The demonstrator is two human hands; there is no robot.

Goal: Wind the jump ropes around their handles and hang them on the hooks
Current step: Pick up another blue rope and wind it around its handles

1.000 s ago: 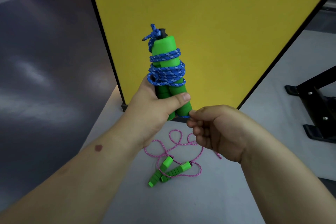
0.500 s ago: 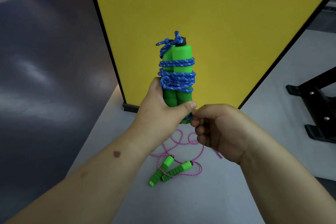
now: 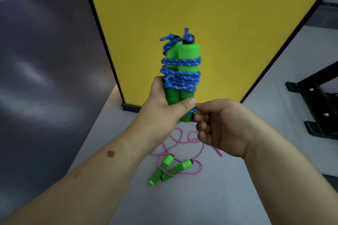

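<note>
At frame centre the left hand (image 3: 161, 107) grips the paired green handles (image 3: 180, 82) upright; the right hand (image 3: 221, 126), just right of their base, pinches the blue rope (image 3: 181, 76) tail there; wound coils sit above both grips.

Even, soft light is seen; pale glare lies on the dark floor (image 3: 36, 78); edges are bent by wide-angle distortion.

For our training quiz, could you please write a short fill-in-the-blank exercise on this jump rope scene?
1. The rope wound around the green handles held upright is ____.
2. The left hand grips the handles near their ____ end.
3. The pink jump rope lies unwound on the ____.
4. The panel behind the handles is ____.

Missing words: blue; lower; floor; yellow
</note>
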